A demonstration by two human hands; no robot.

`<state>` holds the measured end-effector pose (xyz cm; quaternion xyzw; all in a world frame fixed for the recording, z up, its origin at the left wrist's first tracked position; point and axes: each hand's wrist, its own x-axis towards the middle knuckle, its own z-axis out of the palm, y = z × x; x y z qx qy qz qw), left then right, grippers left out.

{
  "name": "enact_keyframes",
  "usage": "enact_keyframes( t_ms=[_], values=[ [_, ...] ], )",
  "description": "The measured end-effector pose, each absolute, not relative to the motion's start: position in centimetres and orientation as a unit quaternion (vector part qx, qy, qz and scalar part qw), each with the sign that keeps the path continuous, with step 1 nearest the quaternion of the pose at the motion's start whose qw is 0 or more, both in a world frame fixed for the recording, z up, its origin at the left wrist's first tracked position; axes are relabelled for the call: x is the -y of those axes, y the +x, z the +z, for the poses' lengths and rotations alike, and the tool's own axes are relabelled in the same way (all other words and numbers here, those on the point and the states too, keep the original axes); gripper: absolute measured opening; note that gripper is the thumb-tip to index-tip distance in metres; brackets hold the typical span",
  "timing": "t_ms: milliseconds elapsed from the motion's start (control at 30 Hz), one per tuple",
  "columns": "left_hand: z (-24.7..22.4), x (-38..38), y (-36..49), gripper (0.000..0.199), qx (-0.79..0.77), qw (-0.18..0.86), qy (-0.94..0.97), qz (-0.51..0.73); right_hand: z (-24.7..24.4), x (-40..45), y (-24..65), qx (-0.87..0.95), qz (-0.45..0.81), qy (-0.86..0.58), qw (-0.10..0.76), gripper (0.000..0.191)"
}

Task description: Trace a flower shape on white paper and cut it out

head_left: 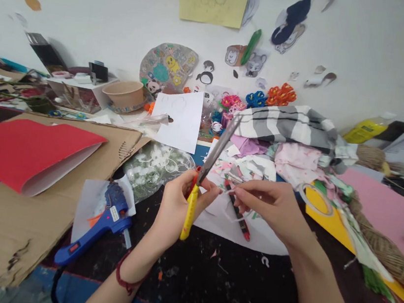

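Note:
My left hand (175, 207) is closed round a pair of scissors (220, 146) with yellow and red handles, its blades pointing up and away. The thumb and a finger of that hand also meet at one end of a thin white strip (229, 191). My right hand (272, 208) pinches the strip on its other side, a short gap from the left fingertips. Below the hands, a dark pen-like stick with a red end (245, 231) lies on a white paper sheet (268, 242). Paper scraps (255, 168) are heaped just beyond the fingers.
A blue glue gun (96, 232) rests left of my left wrist. Further left are cardboard (25, 217) and a red folded sheet (31, 149). A bag of white flowers (159, 165) lies ahead. Checked cloth (290, 128), a tape roll (317, 199) and twine (380, 239) crowd the right.

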<state>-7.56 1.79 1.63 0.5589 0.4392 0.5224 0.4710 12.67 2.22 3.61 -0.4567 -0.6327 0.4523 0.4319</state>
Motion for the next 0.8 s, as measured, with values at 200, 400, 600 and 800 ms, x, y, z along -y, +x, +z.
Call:
enact_keyframes(
  t_ms=[200, 400, 600, 800],
  values=[
    [1.91, -1.79, -7.51, 0.03, -0.408, 0.488, 0.529, 0.562, 3.16, -2.17, 12.79, 0.611, 0.448, -0.448, 0.474, 0.018],
    [2.49, -1.42, -7.51, 0.037, -0.414, 0.497, 0.56, 0.518, 3.15, -2.18, 12.71, 0.605, 0.432, -0.45, 0.495, 0.016],
    [2.51, -1.38, -7.25, 0.034, -0.44, 0.469, 0.559, 0.524, 3.14, -2.21, 12.76, 0.605, 0.434, -0.455, 0.489, 0.017],
    [2.08, -1.61, -7.41, 0.032, -0.435, 0.459, 0.533, 0.562, 3.73, -2.11, 12.54, 0.635, 0.439, -0.458, 0.441, 0.023]
  ],
)
